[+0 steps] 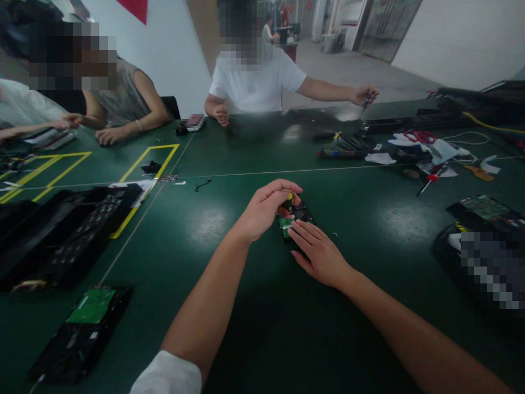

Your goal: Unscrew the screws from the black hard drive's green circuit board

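A small black device with a green circuit board lies on the green tabletop in front of me. My left hand curls around its far end and left side, fingers bent over the top edge. A small yellow spot shows beside the left fingers. My right hand rests its outstretched fingers on the device's near right part, with the thumb lower and apart from them. The hands cover much of the device. Tiny light bits lie to its right.
A black panel with a green board lies near left, below a large black housing. At right are another board-bearing unit, a red-handled screwdriver and cables. Across the table a person in white holds a tool; others sit left.
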Tool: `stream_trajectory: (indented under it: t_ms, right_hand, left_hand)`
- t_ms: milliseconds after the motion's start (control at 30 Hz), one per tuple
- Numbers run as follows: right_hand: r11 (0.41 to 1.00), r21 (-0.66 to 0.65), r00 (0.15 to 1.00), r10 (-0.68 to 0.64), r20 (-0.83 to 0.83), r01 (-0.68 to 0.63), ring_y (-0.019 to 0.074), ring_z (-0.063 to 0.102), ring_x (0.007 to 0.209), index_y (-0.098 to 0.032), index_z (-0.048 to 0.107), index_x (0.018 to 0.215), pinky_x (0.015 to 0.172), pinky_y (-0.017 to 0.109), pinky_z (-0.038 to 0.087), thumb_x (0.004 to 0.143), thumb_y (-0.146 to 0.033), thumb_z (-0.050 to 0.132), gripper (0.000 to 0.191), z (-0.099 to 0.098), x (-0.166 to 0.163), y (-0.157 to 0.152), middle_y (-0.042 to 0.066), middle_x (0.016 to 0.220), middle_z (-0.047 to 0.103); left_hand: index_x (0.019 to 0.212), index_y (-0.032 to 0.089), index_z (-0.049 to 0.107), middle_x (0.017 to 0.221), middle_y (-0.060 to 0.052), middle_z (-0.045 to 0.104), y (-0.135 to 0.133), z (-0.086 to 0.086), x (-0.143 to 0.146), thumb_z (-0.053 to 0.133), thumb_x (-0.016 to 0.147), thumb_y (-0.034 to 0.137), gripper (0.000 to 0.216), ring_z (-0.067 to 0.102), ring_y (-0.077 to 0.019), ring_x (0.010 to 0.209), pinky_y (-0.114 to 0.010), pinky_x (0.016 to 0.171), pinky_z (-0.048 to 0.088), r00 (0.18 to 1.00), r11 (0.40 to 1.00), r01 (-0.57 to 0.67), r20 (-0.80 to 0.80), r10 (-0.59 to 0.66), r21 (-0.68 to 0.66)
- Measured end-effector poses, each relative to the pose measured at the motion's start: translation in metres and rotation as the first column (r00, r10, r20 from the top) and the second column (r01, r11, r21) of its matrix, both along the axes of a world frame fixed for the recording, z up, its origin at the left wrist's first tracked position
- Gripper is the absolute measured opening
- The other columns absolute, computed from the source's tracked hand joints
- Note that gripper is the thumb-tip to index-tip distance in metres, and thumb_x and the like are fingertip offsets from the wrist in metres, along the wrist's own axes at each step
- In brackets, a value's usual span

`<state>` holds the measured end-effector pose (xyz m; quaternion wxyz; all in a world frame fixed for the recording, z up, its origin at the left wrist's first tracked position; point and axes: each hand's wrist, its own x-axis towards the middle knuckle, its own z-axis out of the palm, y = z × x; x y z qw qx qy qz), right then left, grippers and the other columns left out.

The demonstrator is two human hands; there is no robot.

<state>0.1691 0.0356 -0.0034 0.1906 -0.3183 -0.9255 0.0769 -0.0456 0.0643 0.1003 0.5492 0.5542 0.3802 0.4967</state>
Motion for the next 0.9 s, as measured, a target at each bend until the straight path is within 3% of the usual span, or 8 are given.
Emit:
stream_trajectory:
  t_ms: [67, 167, 400, 567, 700, 800, 900]
  right_hand:
    - [1.0, 0.003, 1.0, -0.002, -0.002, 0.002, 0.0303, 0.038, 0.159, -0.017, 0.05, 0.157, 0.13, 0.057, 0.037, 0.104, -0.031, 0.055, 0.054, 0.0, -0.0002, -0.0002, 0.014, 0.165, 0.049]
    - [1.0, 0.004, 1.0, -0.005, -0.005, 0.005, 0.0301, 0.038, 0.159, -0.019, 0.05, 0.157, 0.13, 0.058, 0.038, 0.104, -0.031, 0.055, 0.055, 0.0003, -0.0003, -0.0009, 0.013, 0.165, 0.049]
    - [1.0, -0.001, 1.0, 0.003, -0.03, -0.003, 0.0313, 0.039, 0.158, -0.021, 0.048, 0.16, 0.128, 0.059, 0.039, 0.103, -0.03, 0.057, 0.058, -0.0007, 0.0001, -0.0005, 0.013, 0.166, 0.049]
    - [1.0, -0.003, 0.999, 0.01, -0.033, -0.01, 0.0307, 0.039, 0.159, -0.022, 0.046, 0.161, 0.129, 0.059, 0.038, 0.104, -0.03, 0.056, 0.059, -0.0017, 0.0004, 0.0006, 0.012, 0.167, 0.047]
    - [1.0, 0.002, 1.0, -0.001, -0.013, 0.001, 0.0303, 0.037, 0.159, -0.018, 0.049, 0.158, 0.13, 0.058, 0.037, 0.104, -0.031, 0.055, 0.056, -0.0017, -0.0001, -0.0003, 0.013, 0.166, 0.048]
    - [1.0, 0.004, 1.0, -0.002, -0.022, 0.002, 0.0305, 0.037, 0.159, -0.019, 0.048, 0.159, 0.129, 0.058, 0.038, 0.104, -0.03, 0.056, 0.057, -0.0012, -0.0005, -0.0008, 0.013, 0.165, 0.05]
    - [1.0, 0.004, 0.999, 0.004, -0.036, -0.004, 0.0312, 0.038, 0.159, -0.021, 0.046, 0.161, 0.128, 0.059, 0.039, 0.103, -0.03, 0.057, 0.06, -0.0009, -0.0004, -0.0005, 0.012, 0.164, 0.051]
  left_hand:
    - [0.104, 0.019, 0.074, 0.101, -0.007, 0.071, -0.0012, -0.0003, 0.0024, 0.057, 0.098, 0.027, 0.019, 0.067, -0.0188, 0.095, -0.027, 0.073, 0.055, 0.998, 0.998, 0.058, -0.01, -0.058, 0.007]
    - [0.101, 0.019, 0.073, 0.104, -0.007, 0.07, -0.0014, -0.0016, 0.0048, 0.058, 0.099, 0.031, 0.019, 0.066, -0.0186, 0.096, -0.027, 0.075, 0.056, 0.999, 0.998, 0.051, -0.007, -0.051, 0.022]
    - [0.095, 0.019, 0.071, 0.094, -0.004, 0.069, 0.0015, -0.0042, 0.0012, 0.073, 0.092, 0.033, 0.015, 0.062, -0.0137, 0.077, -0.025, 0.067, 0.053, 0.992, 0.993, -0.118, -0.031, 0.119, 0.028]
    - [0.094, 0.021, 0.079, 0.107, -0.006, 0.072, 0.0028, -0.0067, -0.002, 0.07, 0.094, 0.034, 0.016, 0.063, -0.0155, 0.082, -0.026, 0.065, 0.053, 0.969, 0.974, -0.199, -0.123, 0.213, 0.112]
    - [0.104, 0.021, 0.08, 0.107, -0.006, 0.073, 0.0014, -0.0055, -0.002, 0.068, 0.096, 0.034, 0.02, 0.061, -0.0121, 0.071, -0.025, 0.061, 0.051, 0.987, 0.991, -0.101, -0.116, 0.111, 0.083]
    - [0.109, 0.02, 0.074, 0.101, -0.007, 0.073, -0.0001, -0.0037, 0.0008, 0.067, 0.096, 0.034, 0.02, 0.065, -0.0152, 0.078, -0.024, 0.06, 0.052, 0.999, 0.999, -0.032, -0.028, 0.032, -0.005]
    - [0.106, 0.02, 0.065, 0.098, -0.007, 0.073, -0.0004, -0.0027, 0.0035, 0.068, 0.094, 0.031, 0.017, 0.069, -0.0187, 0.087, -0.024, 0.059, 0.054, 0.997, 0.996, -0.055, 0.057, 0.059, -0.075]
